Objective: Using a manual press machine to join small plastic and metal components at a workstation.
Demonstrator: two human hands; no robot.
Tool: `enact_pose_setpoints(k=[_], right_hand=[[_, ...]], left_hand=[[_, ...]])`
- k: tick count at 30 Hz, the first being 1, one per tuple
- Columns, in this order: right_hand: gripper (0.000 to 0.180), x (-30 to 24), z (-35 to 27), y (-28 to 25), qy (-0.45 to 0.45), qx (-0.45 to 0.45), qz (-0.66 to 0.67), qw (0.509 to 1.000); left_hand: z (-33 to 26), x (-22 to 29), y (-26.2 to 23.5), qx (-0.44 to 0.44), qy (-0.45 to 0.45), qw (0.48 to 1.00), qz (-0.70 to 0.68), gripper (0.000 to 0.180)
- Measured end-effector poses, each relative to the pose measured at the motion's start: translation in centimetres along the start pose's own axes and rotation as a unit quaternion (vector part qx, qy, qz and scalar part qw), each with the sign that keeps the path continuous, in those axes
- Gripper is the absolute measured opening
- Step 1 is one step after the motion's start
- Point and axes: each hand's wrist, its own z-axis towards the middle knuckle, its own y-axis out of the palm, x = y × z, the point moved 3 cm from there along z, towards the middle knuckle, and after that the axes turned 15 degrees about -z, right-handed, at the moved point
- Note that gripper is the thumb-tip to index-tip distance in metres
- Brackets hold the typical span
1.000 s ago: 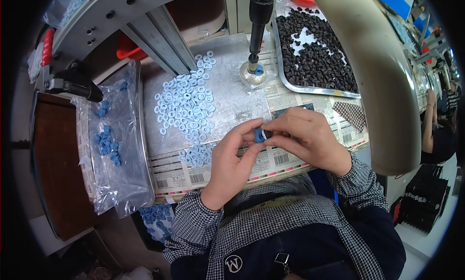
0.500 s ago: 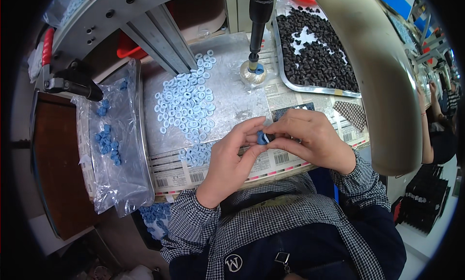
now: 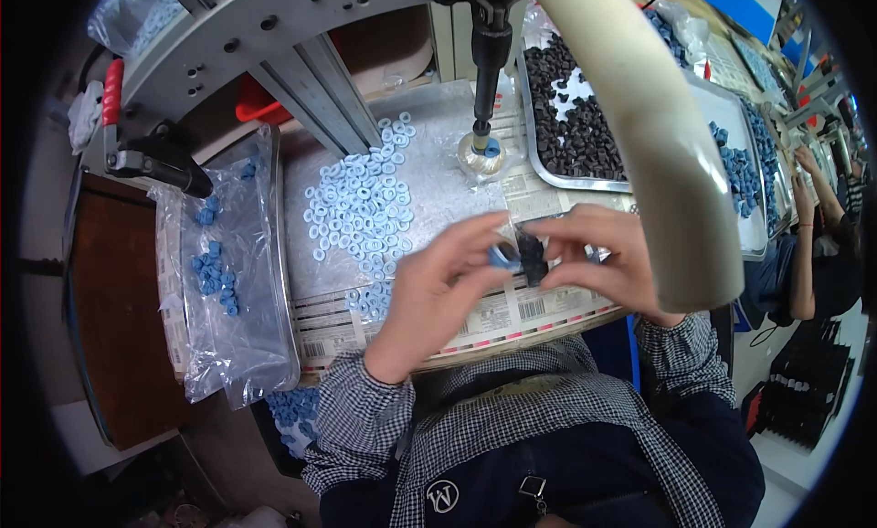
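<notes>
My left hand [image 3: 438, 290] pinches a small blue ring-shaped part [image 3: 501, 255] between thumb and fingers, its dark opening facing right. Close on its right, a black piece [image 3: 533, 257] stands between the thumb and forefinger of my right hand [image 3: 607, 254]; motion smears its outline, and the two parts are apart. The lamp-like arm hides part of that hand. Beyond my hands, a round metal base [image 3: 481, 160] sits under a black vertical press rod [image 3: 487, 67], with a small blue part [image 3: 491, 150] by its tip.
Many pale blue rings [image 3: 361, 208] lie on a metal plate and newspaper. Left is a plastic-lined tray [image 3: 242, 345] with blue parts [image 3: 212, 272]. A tray of black pieces [image 3: 585, 131] stands back right, behind a thick cream arm [image 3: 681, 153]. Another person's arm [image 3: 802, 245] shows far right.
My hands have drawn apart, the blue part separating from the black piece. My right hand has shifted right. The whole view has moved slightly, showing more of the right-hand trays.
</notes>
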Motion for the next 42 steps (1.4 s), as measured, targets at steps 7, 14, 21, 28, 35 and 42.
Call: enact_pose_setpoints(k=[7, 14, 21, 28, 35, 42], right_hand=[[0.021, 4.3, 1.1, -4.4, 0.113, 0.198, 0.106, 0.968], [0.02, 4.3, 5.4, -3.5, 0.015, 0.212, -0.048, 0.976], [0.03, 6.7, 10.7, 3.0, -0.05, 0.064, -0.188, 0.979], [0.024, 9.4, 3.0, -5.5, 0.05, 0.228, -0.265, 0.936], [0.039, 23.7, -14.3, -16.4, 0.278, 0.287, -0.501, 0.767], [0.038, 11.7, -3.3, -14.6, 0.165, 0.318, -0.333, 0.872]], left_hand=[[4.7, 6.4, -0.7, 0.049, 0.3, 0.928, 0.216, 0.029], [9.2, 19.5, 0.7, -0.126, 0.626, 0.715, 0.284, 0.033], [19.0, 25.8, 0.9, -0.002, 0.445, 0.892, 0.082, 0.022], [11.7, 20.1, -5.1, 0.092, 0.377, 0.92, -0.062, 0.037], [3.7, 4.8, -3.8, 0.158, 0.146, 0.964, -0.154, 0.029], [8.2, -4.0, -2.3, 0.132, 0.084, 0.977, 0.147, 0.023]])
